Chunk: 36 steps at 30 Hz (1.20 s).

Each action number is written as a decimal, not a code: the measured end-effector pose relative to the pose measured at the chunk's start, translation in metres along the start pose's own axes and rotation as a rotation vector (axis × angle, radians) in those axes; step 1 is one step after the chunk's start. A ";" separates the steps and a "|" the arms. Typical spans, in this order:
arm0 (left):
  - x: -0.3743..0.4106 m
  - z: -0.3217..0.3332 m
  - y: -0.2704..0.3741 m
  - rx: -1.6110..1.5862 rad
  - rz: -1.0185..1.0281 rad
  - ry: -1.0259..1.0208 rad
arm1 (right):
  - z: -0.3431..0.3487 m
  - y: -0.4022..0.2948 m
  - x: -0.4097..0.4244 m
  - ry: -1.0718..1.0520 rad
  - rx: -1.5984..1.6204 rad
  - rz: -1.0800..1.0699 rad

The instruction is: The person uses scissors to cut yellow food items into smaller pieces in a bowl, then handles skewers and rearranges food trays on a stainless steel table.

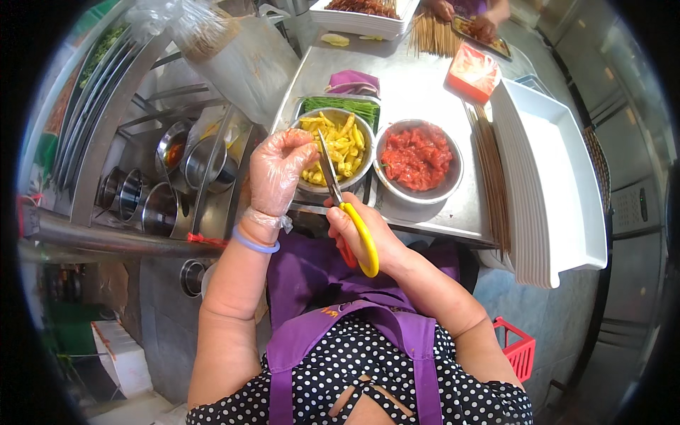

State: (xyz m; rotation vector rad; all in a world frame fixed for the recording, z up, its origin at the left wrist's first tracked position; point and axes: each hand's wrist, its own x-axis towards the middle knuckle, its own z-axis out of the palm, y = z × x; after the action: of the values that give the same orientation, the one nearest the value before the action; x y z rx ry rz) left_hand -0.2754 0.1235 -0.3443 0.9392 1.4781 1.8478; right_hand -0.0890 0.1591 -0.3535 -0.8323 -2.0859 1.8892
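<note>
My left hand [279, 167], in a clear plastic glove, is at the left rim of a metal bowl [371, 143] of yellow pickled peppers [348, 139]. Its thumb and forefinger are pinched together; whether a pepper is between them is hidden. In my bare right hand [366, 226] are scissors [331, 178] with yellow and red handles. Their blades look closed, and the tips point up beside my left fingertips, over the peppers. Right of this bowl stands a second metal bowl [422, 199] of raw red meat pieces [417, 156].
Green stalks [342, 108] lie in a tray behind the peppers, near a purple cloth [353, 83]. Wooden skewers [491, 175] and stacked white trays [552, 180] line the right side. Metal pots [159, 207] fill the left shelf. Another person's hands [486, 26] work at the far end.
</note>
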 end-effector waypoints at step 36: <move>0.039 -0.060 -0.012 0.481 -0.006 -0.094 | -0.042 0.089 -0.080 -0.028 -0.017 -0.186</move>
State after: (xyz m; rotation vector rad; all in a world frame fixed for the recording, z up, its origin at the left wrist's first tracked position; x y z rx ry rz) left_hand -0.3466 0.1240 -0.3578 1.2193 1.9028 1.4416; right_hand 0.0210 0.1539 -0.4154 -0.5949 -2.1170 1.7978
